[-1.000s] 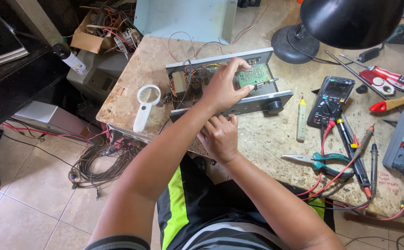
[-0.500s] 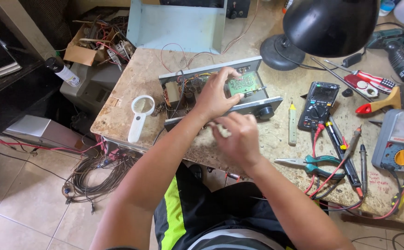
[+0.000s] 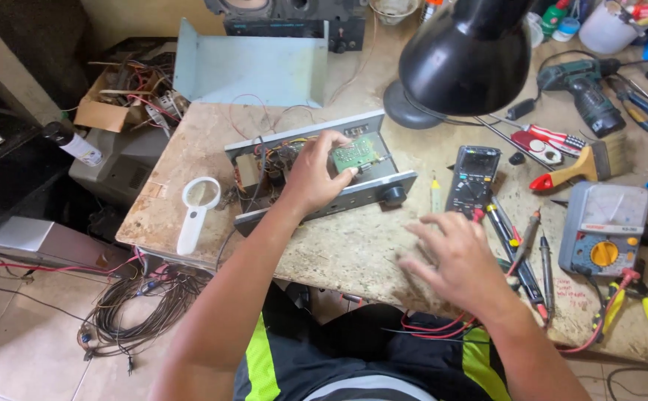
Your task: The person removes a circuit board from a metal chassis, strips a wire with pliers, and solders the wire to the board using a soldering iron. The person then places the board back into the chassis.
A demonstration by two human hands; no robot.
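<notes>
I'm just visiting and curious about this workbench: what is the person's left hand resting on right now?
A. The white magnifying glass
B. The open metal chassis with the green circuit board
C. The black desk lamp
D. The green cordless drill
B: the left hand lies on the open chassis, fingertips at the green circuit board, while the magnifying glass, lamp and drill lie untouched.
</notes>
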